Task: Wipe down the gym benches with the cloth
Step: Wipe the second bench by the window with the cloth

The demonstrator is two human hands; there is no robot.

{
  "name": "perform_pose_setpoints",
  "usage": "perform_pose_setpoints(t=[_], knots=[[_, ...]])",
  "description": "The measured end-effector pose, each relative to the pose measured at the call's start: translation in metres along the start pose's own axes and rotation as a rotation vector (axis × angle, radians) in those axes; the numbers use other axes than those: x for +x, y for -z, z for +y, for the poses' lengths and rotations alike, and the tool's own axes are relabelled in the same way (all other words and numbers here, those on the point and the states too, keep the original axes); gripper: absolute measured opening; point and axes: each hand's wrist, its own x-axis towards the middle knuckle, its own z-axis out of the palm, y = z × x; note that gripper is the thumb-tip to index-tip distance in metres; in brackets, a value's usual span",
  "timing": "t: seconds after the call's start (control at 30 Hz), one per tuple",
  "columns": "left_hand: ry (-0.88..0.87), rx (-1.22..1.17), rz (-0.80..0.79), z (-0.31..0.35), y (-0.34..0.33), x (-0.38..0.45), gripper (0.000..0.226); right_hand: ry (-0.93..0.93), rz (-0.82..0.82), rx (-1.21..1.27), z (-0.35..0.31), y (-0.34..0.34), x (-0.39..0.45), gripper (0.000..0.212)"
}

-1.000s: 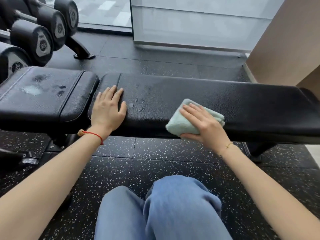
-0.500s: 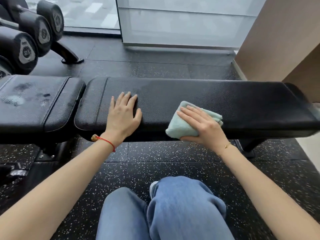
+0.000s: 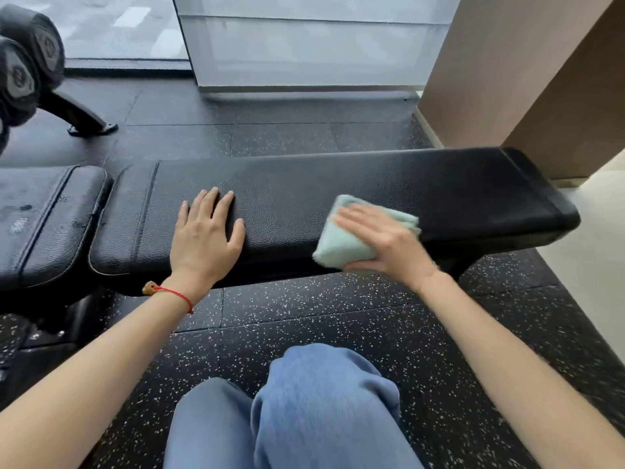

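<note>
A long black padded bench point(image 3: 372, 184) runs across the view. Its shorter seat pad point(image 3: 44, 218) adjoins it at the left and shows wet smears. My left hand point(image 3: 204, 236) lies flat on the long pad, fingers straight and spread. A folded pale green cloth point(image 3: 338, 247) sits on the pad's near edge further right. My right hand point(image 3: 382, 238) presses down on it with straight fingers, the thumb under the cloth's near side; the hand is motion-blurred.
Black dumbbells point(image 3: 23, 66) on a rack stand at the far left. Behind the bench are a frosted glass panel point(image 3: 304, 45) and a brown wall point(image 3: 524, 72). Speckled black rubber floor point(image 3: 321, 309) lies below. My knees in blue trousers point(image 3: 304, 414) are in front.
My view has shifted to the right, so the dumbbells and seat pad slid left. My left hand has moved right along the pad. My right hand and the cloth have shifted slightly rightward.
</note>
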Motion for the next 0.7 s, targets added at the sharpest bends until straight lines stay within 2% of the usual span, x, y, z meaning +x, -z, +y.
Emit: perform_pose_setpoints(t=[0.07,0.17,0.23,0.37,0.43,0.53,0.6,0.7], knots=[[0.006,0.01,-0.009,0.001,0.0,-0.001,0.064,-0.153,0.018,0.033,0.033,0.02,-0.03,0.086],[0.012,0.022,-0.007,0.004,-0.002,0.0,0.064,-0.228,0.036,0.014,0.045,0.028,-0.042,0.087],[0.019,0.029,-0.004,0.005,-0.003,0.0,0.064,-0.187,0.025,-0.007,0.027,0.021,-0.029,0.087],[0.018,0.037,-0.013,0.006,-0.002,0.0,0.065,0.032,-0.065,-0.078,-0.035,-0.013,0.029,0.09],[0.014,0.033,-0.027,0.005,0.0,0.0,0.064,0.068,-0.106,-0.049,-0.064,-0.026,0.055,0.089],[-0.004,-0.01,-0.057,0.003,0.005,0.002,0.057,0.053,-0.115,-0.014,-0.067,-0.023,0.055,0.078],[-0.02,-0.032,-0.056,-0.004,0.011,0.0,0.057,-0.022,-0.097,0.003,-0.052,-0.016,0.043,0.069],[0.008,-0.038,0.003,-0.028,0.026,-0.006,0.054,-0.267,-0.098,0.091,-0.034,-0.012,0.051,0.066]])
